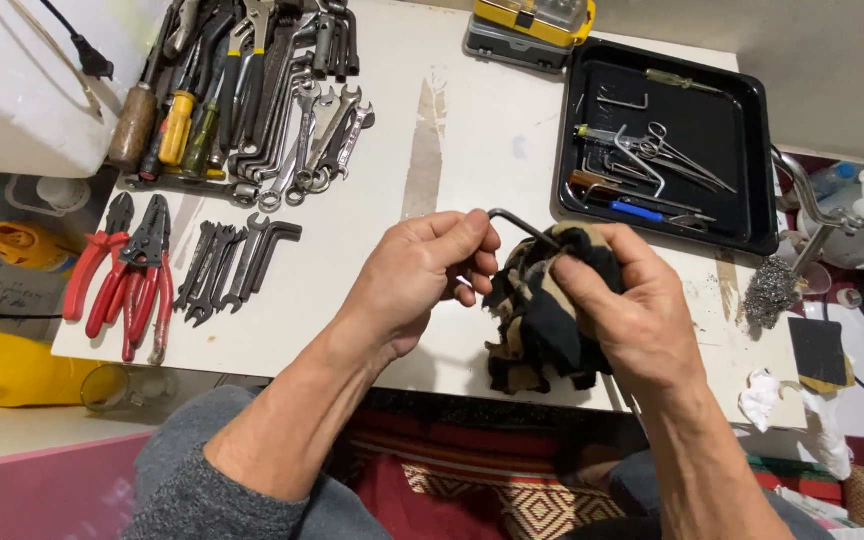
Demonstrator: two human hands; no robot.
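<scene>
1. Steel hex key [514, 222], dark, L-shaped: you are pinching its short bent end in your left hand [422, 280], fingertips pressed together on the metal, above the near edge of the white table [472, 130].
2. Black-and-tan rag [542, 310]: you are gripping it in your right hand [632, 320], fingers and thumb closed around the bundled cloth; the long leg of the key is running into the rag and is hidden there.
3. Spare hex keys [237, 265]: lying in a row on the table, well to the left of your left hand.
4. Red-handled pliers [127, 275]: several pairs sitting side by side at the table's left edge, just beside the key row.
5. Wrenches and screwdrivers [252, 95]: lying packed together at the far left of the table.
6. Black tray [752, 150]: sitting at the far right, holding forceps [682, 155] and small tools.
7. Steel wool pad [772, 290]: resting near the tray's front corner, to the right of your right hand.
8. Yellow-lidded case [532, 25]: standing at the far edge, beside the tray.
</scene>
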